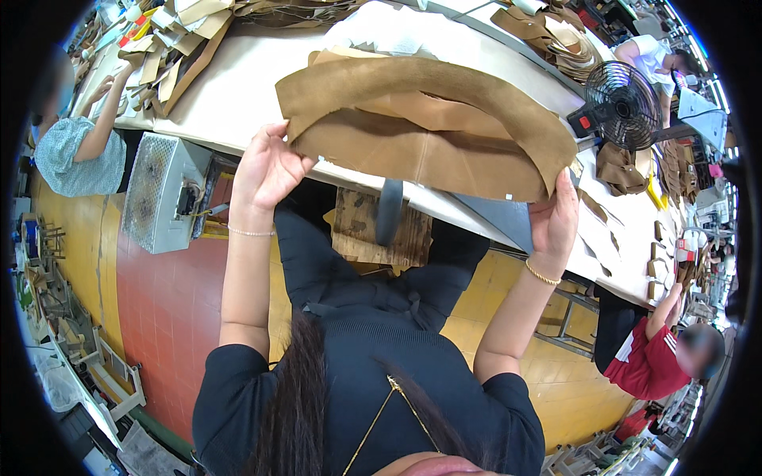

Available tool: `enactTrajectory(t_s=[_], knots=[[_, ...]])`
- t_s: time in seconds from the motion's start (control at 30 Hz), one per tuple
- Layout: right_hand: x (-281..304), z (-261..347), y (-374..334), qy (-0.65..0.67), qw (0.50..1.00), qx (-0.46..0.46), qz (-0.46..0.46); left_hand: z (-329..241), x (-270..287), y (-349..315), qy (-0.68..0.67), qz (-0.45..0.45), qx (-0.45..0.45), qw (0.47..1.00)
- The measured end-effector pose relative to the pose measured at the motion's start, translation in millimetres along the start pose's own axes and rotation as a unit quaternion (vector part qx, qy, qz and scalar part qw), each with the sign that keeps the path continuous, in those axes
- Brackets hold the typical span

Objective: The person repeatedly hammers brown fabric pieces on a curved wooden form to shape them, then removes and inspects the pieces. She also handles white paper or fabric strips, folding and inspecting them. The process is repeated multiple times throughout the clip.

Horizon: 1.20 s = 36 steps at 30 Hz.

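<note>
Two bare hands grip the one curved brown leather piece (468, 83), one at each end: the left hand (270, 170) is closed on its left corner, fingertips over the edge, and the right hand (554, 222) pinches its right end with the thumb in front, most of its fingers hidden behind. Neither hand is spread wide. The piece is held up over the near edge of the white table (218, 91), arched, with a gap between its upper band and lower panel. One black fan (623, 107) stands at the table's right side, and one mesh-fronted metal box (152, 190) below its near left edge. Three other people are around the table, one to its left and two to its right
</note>
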State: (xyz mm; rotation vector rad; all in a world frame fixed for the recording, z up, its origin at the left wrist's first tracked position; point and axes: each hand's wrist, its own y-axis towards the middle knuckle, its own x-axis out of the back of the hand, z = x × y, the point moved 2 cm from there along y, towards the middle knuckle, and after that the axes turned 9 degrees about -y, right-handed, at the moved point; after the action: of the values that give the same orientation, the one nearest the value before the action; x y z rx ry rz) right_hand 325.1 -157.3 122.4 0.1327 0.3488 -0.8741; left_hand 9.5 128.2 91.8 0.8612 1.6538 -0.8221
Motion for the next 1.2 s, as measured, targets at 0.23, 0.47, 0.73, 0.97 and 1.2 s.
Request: enactTrajectory(t_s=[0.23, 0.47, 0.73, 0.97, 1.2], knots=[[-39.8, -6.6, 58.6, -0.013, 1.0, 0.004, 0.012, -58.7, 17.2, 87.7, 0.084, 0.01, -0.089, 0.993], [-21.7, -49.4, 82.1, -0.1, 0.993, -0.064, -0.014, -49.2, 34.1, 99.3, 0.388, -0.223, -0.158, 0.88], [-54.9, 42.4, 125.3, 0.208, 0.963, -0.105, 0.139, -94.9, -53.4, 129.4, 0.021, 0.095, -0.007, 0.995], [-54.1, 70.5, 147.8, 0.361, 0.896, -0.045, 0.256, -82.0, -127.5, 116.5, 0.004, 0.005, -0.096, 0.995], [-58.1, 62.3, 128.3, 0.315, 0.896, -0.043, 0.309, -111.0, -94.5, 116.7, 0.134, 0.084, -0.104, 0.982]])
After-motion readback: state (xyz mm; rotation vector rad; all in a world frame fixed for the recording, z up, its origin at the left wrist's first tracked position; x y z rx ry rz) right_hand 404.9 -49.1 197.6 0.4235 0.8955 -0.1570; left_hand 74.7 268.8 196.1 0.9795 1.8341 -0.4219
